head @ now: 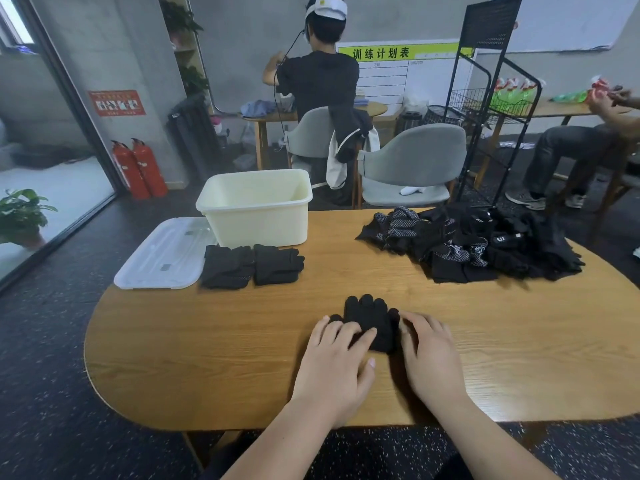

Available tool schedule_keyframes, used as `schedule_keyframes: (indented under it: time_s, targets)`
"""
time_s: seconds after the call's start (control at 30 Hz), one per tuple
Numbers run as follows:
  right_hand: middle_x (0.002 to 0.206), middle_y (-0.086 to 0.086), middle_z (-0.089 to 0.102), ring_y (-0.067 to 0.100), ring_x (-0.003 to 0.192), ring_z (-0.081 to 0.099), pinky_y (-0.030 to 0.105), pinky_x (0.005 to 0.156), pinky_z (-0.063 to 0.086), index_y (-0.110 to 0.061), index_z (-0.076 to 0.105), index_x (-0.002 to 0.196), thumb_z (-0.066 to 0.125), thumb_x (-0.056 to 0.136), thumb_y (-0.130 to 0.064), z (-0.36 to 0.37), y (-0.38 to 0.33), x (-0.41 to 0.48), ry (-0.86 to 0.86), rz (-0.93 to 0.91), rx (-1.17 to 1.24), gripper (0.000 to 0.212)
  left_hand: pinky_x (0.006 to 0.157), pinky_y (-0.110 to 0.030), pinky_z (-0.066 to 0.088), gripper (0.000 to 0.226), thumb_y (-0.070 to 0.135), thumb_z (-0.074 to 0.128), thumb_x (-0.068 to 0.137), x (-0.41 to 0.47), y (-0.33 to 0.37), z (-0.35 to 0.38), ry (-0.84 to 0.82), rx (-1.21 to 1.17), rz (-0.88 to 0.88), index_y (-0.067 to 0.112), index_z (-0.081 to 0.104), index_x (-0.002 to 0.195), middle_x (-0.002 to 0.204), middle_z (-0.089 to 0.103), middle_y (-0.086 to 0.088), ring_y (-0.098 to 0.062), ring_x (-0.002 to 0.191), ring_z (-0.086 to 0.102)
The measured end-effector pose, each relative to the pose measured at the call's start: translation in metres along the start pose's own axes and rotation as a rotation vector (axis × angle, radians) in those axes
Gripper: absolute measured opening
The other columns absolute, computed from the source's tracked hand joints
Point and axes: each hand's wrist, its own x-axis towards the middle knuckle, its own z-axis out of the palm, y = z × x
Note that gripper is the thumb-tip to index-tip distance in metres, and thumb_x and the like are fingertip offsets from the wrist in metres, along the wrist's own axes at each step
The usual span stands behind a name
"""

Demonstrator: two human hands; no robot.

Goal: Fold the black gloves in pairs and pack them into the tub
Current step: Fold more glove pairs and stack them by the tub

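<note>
1. Bare left hand (337,351) and bare right hand (427,355) lie nearest, on the oval wooden table (207,341), well in front of the cream rectangular plastic tub (263,226) and to its right.
2. Between them lies a black knitted glove (367,313), its fingers pointing back toward the tub. I cannot tell whether a second glove lies under it.
3. Grip: the left hand's fingers are spread flat on the glove's cuff end, pressing and not clamped. The right hand's fingers lie loosely against the glove's right edge, touching without closing round it.
4. Step in hand, as I judge it: flattening and squaring up a glove or pair before folding it.
5. The next move likely calls for turning one end over the other while the other hand pins the cloth, keeping the edges matched.
6. Two folded black glove bundles (227,266) and (277,263) sit side by side just in front of the tub's front wall; they are not yet packed.
7. What shows of the tub's inside holds no gloves. Its translucent white plastic lid (162,254) lies flat just beside the tub's left.
8. A loose heap of black gloves (478,244), some white-dotted, lies to the tub's right, so most of the task seems left to do.
9. Writing: a small white-on-black tag in that heap (501,239) reads "5.11".
10. Beyond the tub, a whiteboard's green header (381,53) reads "训练计划表". A red wall notice (116,102), beyond and left of the tub, is too small to read.
</note>
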Motion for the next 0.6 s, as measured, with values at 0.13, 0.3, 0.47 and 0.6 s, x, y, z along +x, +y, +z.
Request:
schedule_keyframes:
  time_s: [0.13, 0.3, 0.47, 0.6]
  targets:
    - [0.124, -0.002, 0.066, 0.021, 0.113, 0.052, 0.041, 0.097, 0.050, -0.020, 0.064, 0.137, 0.053, 0.107, -0.026, -0.001, -0.002, -0.001, 0.000, 0.001, -0.046, 0.033, 0.132, -0.049, 0.005, 0.055, 0.052, 0.023, 0.108, -0.001, 0.000, -0.003, 0.022, -0.017, -0.092, 0.033, 0.053, 0.151, 0.144, 0.048, 0.007, -0.016, 0.144, 0.037]
    - [0.129, -0.001, 0.064, 0.022, 0.117, 0.053, 0.040, 0.099, 0.051, -0.021, 0.063, 0.137, 0.054, 0.105, -0.027, 0.002, -0.004, -0.003, -0.028, -0.072, -0.158, 0.034, 0.133, -0.046, -0.002, 0.051, 0.049, 0.022, 0.109, -0.002, -0.007, -0.008, 0.035, -0.063, -0.229, 0.038, 0.058, 0.144, 0.156, 0.047, 0.016, -0.013, 0.157, 0.022]
    - [0.148, -0.006, 0.049, 0.019, 0.135, 0.044, 0.040, 0.109, 0.047, -0.030, 0.049, 0.147, 0.041, 0.107, -0.033, 0.004, -0.009, -0.004, -0.144, -0.127, -0.248, 0.041, 0.132, -0.039, 0.008, 0.045, 0.046, 0.027, 0.111, -0.008, -0.041, -0.015, 0.019, -0.116, -0.297, 0.041, 0.060, 0.141, 0.162, 0.042, 0.022, -0.008, 0.157, 0.022]
    - [0.157, -0.006, 0.040, 0.021, 0.144, 0.038, 0.041, 0.115, 0.041, -0.032, 0.041, 0.153, 0.033, 0.110, -0.034, 0.002, -0.017, -0.002, -0.204, -0.154, -0.342, 0.044, 0.128, -0.033, 0.022, 0.038, 0.042, 0.035, 0.112, -0.018, -0.073, -0.027, 0.034, -0.163, -0.341, 0.041, 0.065, 0.135, 0.159, 0.046, 0.023, -0.004, 0.151, 0.034]
